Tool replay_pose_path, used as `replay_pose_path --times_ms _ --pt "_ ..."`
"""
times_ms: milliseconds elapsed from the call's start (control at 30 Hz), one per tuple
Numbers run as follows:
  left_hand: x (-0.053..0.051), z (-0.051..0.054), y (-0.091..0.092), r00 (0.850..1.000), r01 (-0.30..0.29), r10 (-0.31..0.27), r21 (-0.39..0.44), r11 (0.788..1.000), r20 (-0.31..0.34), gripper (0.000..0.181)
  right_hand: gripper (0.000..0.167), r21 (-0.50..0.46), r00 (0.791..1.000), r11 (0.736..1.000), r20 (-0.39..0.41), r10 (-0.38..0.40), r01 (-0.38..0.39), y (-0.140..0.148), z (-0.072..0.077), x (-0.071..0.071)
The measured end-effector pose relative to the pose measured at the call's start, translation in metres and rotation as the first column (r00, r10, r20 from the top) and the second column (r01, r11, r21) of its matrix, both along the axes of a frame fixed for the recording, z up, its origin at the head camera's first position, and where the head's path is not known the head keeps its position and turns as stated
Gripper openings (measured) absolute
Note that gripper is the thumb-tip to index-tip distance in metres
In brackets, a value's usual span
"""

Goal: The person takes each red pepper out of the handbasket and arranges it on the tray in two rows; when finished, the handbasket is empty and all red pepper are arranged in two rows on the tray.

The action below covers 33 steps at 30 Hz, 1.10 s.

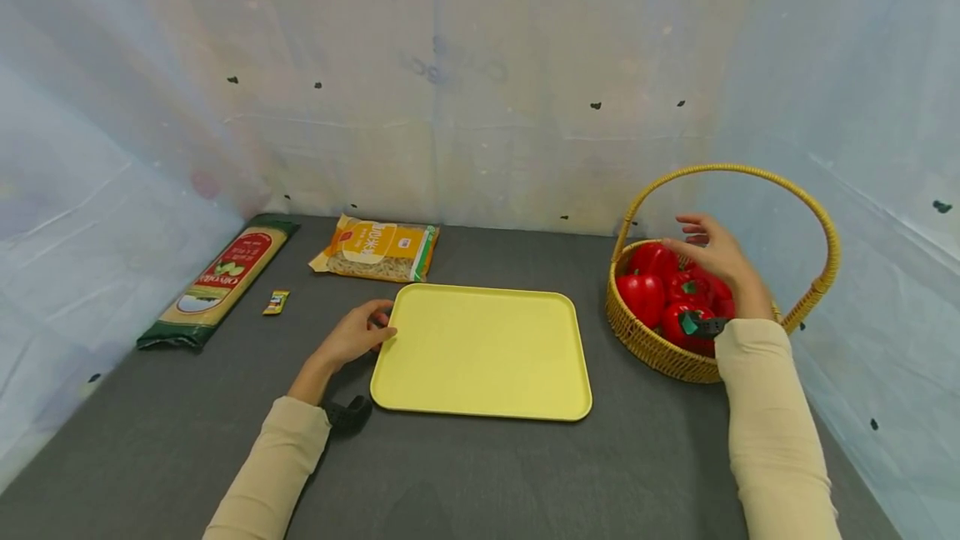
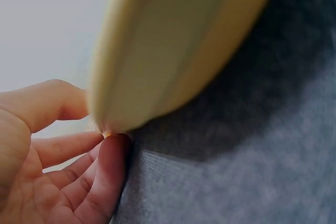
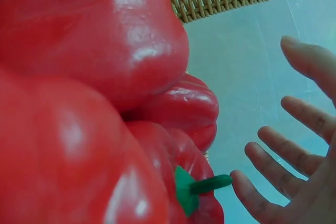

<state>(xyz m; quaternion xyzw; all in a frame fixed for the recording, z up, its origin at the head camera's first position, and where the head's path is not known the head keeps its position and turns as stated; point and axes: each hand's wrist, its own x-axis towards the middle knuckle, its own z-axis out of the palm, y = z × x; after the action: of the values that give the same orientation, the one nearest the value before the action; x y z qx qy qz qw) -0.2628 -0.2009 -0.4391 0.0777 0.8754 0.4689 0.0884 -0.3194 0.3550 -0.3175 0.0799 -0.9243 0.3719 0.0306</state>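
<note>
A yellow rectangular tray (image 1: pixel 483 352) lies on the dark grey table. My left hand (image 1: pixel 358 335) pinches its left edge, with the thumb (image 2: pixel 47 103) on one side of the rim (image 2: pixel 152 51) and fingertips on the other. Above a wicker basket (image 1: pixel 652 354) on the right, my right hand (image 1: pixel 716 255) hovers with its fingers spread and nothing in its grasp. Shiny red bell peppers (image 1: pixel 642 297) fill the basket. In the right wrist view, one pepper's green stem (image 3: pixel 210 184) points toward the fingers.
The basket's tall handle (image 1: pixel 723 167) arches over the right hand. Left of the tray lie a green-ended noodle pack (image 1: pixel 225 277) and a small yellow wrapped packet (image 1: pixel 276 302). An orange food bag (image 1: pixel 378 250) sits behind it. Pale sheeting (image 1: pixel 487 107) closes the back and sides.
</note>
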Motion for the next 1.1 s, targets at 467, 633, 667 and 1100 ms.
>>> replay_pose_path --times_ms 467,633,667,1100 --pt "0.0 -0.007 -0.001 1.0 -0.01 0.011 0.038 0.999 -0.022 0.053 0.072 0.005 0.999 1.0 0.027 0.028 -0.028 -0.003 -0.017 -0.011" --pt "-0.001 -0.006 0.0 1.0 -0.017 0.017 0.037 0.999 -0.02 0.053 0.072 0.018 0.998 0.999 0.041 0.037 -0.037 -0.003 -0.023 -0.013" --pt "0.0 -0.006 0.0 1.0 -0.017 0.018 0.039 0.999 -0.018 0.053 0.072 0.025 0.998 0.999 0.043 0.035 -0.036 -0.004 -0.024 -0.013" --pt "-0.001 -0.007 -0.001 0.999 -0.031 0.032 0.041 0.999 -0.017 0.052 0.073 0.114 0.995 0.993 0.097 0.033 -0.044 -0.006 -0.028 -0.019"
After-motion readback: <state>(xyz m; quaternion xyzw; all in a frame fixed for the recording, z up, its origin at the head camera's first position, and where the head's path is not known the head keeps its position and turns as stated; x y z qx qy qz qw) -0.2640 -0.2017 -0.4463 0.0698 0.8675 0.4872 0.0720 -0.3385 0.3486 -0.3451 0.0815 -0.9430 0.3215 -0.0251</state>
